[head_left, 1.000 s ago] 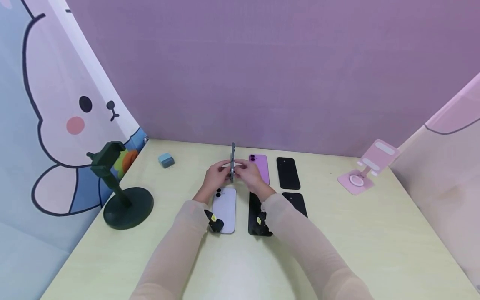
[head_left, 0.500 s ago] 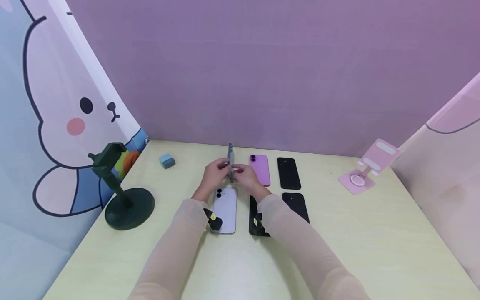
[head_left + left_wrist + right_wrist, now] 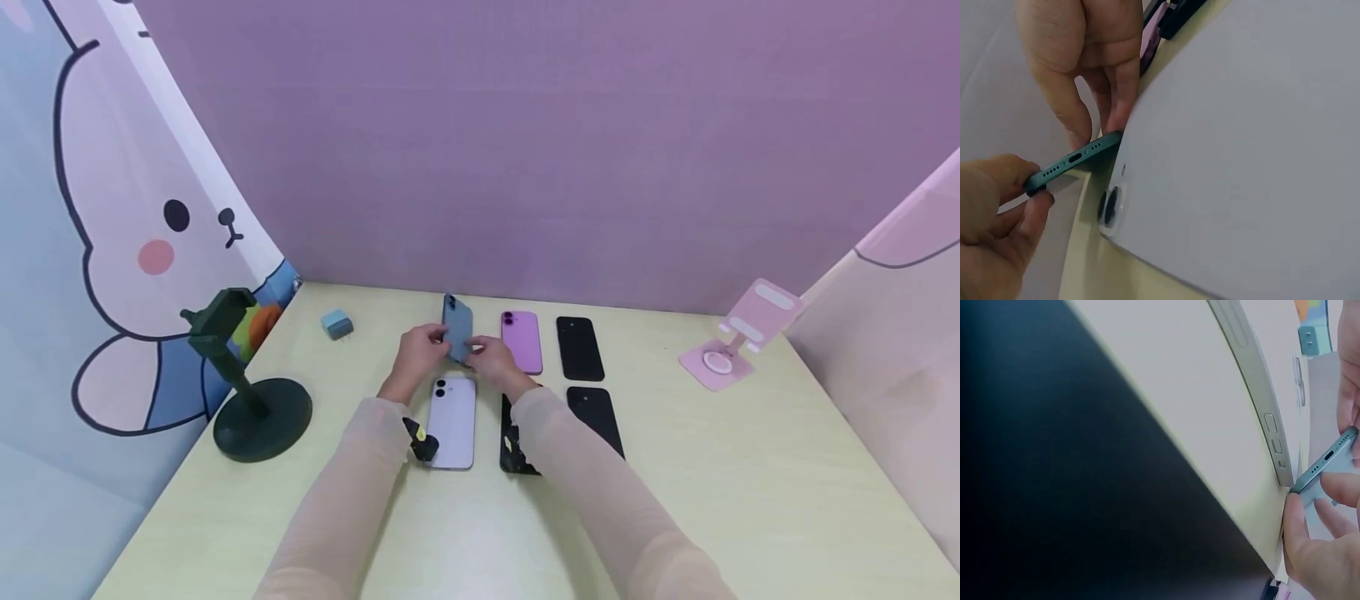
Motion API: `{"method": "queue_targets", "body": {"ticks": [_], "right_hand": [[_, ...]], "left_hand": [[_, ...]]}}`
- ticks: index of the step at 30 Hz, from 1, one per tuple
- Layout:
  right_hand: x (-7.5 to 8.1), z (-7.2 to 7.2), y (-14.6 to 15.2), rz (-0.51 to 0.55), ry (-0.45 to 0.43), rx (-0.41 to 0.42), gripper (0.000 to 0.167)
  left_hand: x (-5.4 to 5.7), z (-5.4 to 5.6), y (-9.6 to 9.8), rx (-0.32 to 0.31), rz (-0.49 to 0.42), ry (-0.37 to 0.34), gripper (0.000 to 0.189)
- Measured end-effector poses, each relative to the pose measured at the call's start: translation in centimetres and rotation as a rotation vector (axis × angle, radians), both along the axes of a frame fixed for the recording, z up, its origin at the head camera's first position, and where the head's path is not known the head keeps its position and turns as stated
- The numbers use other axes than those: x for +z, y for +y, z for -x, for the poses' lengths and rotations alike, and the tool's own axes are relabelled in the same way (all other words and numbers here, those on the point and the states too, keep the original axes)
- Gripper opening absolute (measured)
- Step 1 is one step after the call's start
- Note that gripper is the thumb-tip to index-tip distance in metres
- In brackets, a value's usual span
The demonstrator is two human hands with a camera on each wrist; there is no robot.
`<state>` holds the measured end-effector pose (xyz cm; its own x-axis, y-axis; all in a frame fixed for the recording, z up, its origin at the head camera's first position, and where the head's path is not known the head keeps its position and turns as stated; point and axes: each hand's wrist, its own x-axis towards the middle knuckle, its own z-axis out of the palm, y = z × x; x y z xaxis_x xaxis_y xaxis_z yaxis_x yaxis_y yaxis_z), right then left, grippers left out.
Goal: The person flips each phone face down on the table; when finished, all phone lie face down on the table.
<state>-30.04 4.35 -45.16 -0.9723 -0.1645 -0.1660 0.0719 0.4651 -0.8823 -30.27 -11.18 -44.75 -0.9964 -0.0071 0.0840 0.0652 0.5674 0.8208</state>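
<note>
A teal-blue phone (image 3: pixel 458 327) is held tilted above the back middle of the table, its camera side towards the head view. My left hand (image 3: pixel 415 357) pinches its left edge, and my right hand (image 3: pixel 492 360) pinches its lower right edge. In the left wrist view the phone's bottom edge (image 3: pixel 1075 159) with its charging port shows between both hands. The same teal phone (image 3: pixel 1325 459) appears in the right wrist view, with fingers on both sides of it. Just nearer lies a pale lilac phone (image 3: pixel 453 429), camera side up.
Right of my hands lie a purple phone (image 3: pixel 522 343) and two black phones (image 3: pixel 580 348). Another black phone (image 3: pixel 516 454) is partly under my right sleeve. A dark green stand (image 3: pixel 258 421) and blue plug adapter (image 3: pixel 337 324) stand left; a pink stand (image 3: pixel 750 325) is far right.
The teal phone, edge-on a second ago, has turned so its back faces the head view. Both hands have shifted slightly left and nearer with it.
</note>
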Motion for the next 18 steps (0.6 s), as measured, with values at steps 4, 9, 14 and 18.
{"method": "queue_targets", "body": {"ticks": [4, 9, 14, 18], "right_hand": [[0.0, 0.0, 0.1, -0.092, 0.012, -0.006, 0.041], [0.0, 0.1, 0.1, -0.178, 0.023, -0.015, 0.04], [0.1, -0.2, -0.3, -0.24, 0.021, -0.019, 0.041], [0.1, -0.2, -0.6, -0.251, 0.032, -0.017, 0.042]], "left_hand": [[-0.4, 0.0, -0.1, 0.018, 0.017, -0.049, 0.035], [-1.1, 0.0, -0.4, 0.004, 0.032, -0.1, 0.037], [-1.6, -0.2, -0.7, -0.026, 0.062, -0.112, 0.037], [-1.8, 0.0, -1.0, -0.04, 0.078, -0.123, 0.035]]}}
